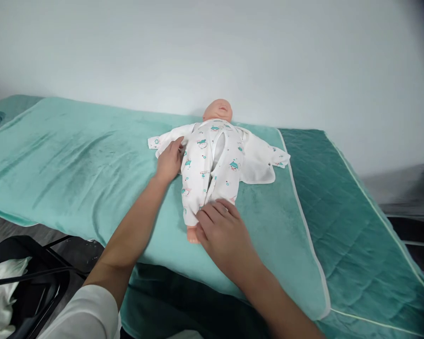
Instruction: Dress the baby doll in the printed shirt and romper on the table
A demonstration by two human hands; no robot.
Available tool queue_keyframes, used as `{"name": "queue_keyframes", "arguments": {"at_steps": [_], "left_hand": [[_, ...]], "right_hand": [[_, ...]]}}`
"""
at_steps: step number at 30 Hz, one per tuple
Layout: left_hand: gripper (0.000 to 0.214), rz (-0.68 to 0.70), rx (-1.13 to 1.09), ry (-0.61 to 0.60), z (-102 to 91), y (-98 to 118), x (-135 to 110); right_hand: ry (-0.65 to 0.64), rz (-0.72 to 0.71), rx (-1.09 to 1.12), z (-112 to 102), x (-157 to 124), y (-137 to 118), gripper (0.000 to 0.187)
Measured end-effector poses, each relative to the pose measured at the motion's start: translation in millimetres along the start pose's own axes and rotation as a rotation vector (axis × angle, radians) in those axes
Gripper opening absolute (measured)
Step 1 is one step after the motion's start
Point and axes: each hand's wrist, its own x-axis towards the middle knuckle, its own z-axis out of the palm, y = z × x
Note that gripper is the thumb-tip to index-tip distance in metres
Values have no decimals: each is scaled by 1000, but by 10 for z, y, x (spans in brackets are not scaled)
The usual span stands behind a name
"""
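A baby doll [218,111] lies on its back, head towards the wall. It wears white baby clothes [201,162] with a green and pink print, parted down the front from the chest to between the legs. White sleeves with printed cuffs spread to both sides, and a plain white flap [257,167] lies out on the right. My left hand [170,159] rests at the doll's left-hand side in view, its fingers loosely extended against the cloth. Over the lower trouser leg on the right, my right hand [223,230] has its fingers bent round the fabric, hiding that foot. The other bare foot [192,234] shows.
A light green plush blanket [74,160] covers the bed, over a darker quilted cover [346,226] at the right. The white wall [212,52] rises along the bed's far edge. At lower left stands a black chair [56,287] with white cloth [2,301] on it.
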Motion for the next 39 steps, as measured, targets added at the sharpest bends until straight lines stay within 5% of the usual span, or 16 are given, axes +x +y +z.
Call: {"name": "queue_keyframes", "arguments": {"at_steps": [10,15,21,26,31,34,39], "left_hand": [[67,109,67,-173,-76,114,-20],[68,113,79,-239,-69,115,-21],[57,106,20,-118,19,-25,7],[67,64,-23,-80,18,-44,10],[70,122,-28,-128,-23,4,-13],[66,155,6,-181,-33,20,-24],[48,92,44,-166,-16,7,-7]], "right_hand": [[-26,-67,11,-166,-105,-128,14],[-38,-34,-147,49,-40,-360,20],[-103,5,-244,272,58,-424,24],[38,-100,-163,55,17,-469,17],[4,-123,9,-132,-42,-462,13],[29,-46,178,-135,-176,-297,14],[256,355,219,51,-594,105,25]]}}
